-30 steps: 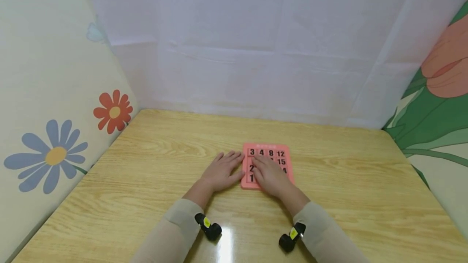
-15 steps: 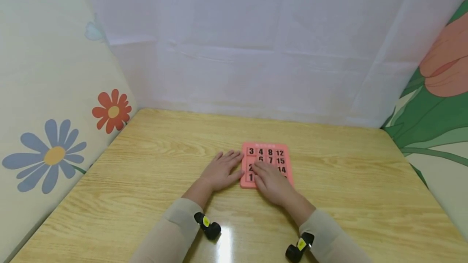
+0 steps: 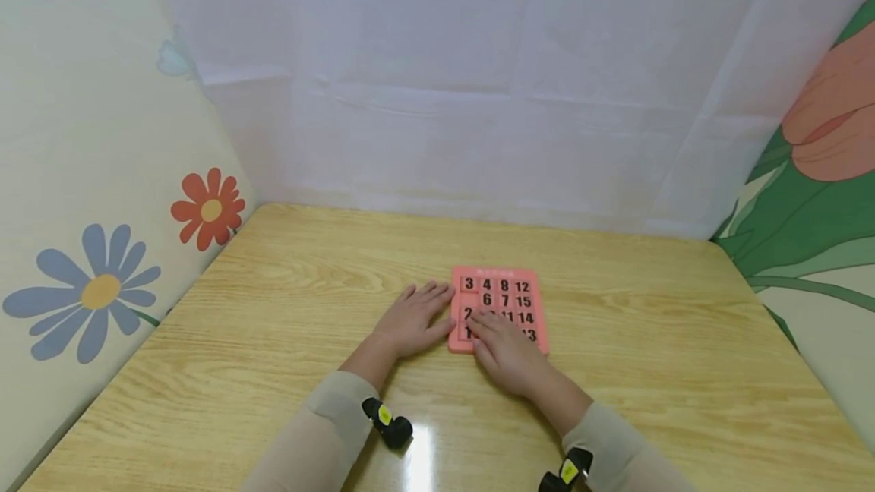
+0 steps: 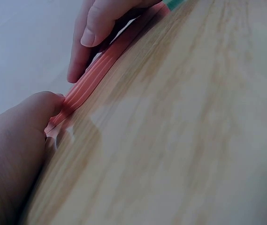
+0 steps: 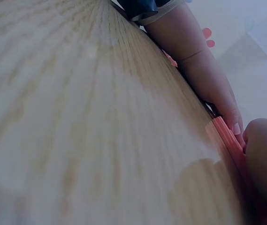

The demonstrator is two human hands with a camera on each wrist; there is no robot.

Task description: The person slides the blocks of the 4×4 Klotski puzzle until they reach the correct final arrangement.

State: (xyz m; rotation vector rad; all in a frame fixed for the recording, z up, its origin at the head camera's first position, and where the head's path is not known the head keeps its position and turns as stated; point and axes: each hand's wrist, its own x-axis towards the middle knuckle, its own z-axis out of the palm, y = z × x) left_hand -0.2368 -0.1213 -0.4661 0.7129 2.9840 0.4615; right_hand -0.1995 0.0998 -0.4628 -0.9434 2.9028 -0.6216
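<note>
A pink number slide puzzle [image 3: 505, 293] lies flat on the wooden table, its black-numbered tiles in rows. Below the 3 tile, left of the 6, is a bare slot. My left hand [image 3: 412, 321] rests along the puzzle's left side with fingers extended, fingertips and thumb at the frame's edge. The left wrist view shows that thumb [image 4: 53, 101] against the pink side wall [image 4: 98, 75]. My right hand [image 3: 509, 353] lies over the lower tiles, fingertips near the 2 and 1 tiles, and covers part of the bottom two rows.
The wooden table [image 3: 301, 272] stretches out around both hands. A white cloth [image 3: 424, 97] hangs behind it, and flower-printed sheets [image 3: 102, 135] flank it on the left and right. A black wrist camera [image 3: 390, 425] sits on each sleeve cuff.
My right hand has slid down toward the puzzle's near edge, uncovering the 6, 7, 11 and 13 tiles. The left hand stays in place at the puzzle's side.
</note>
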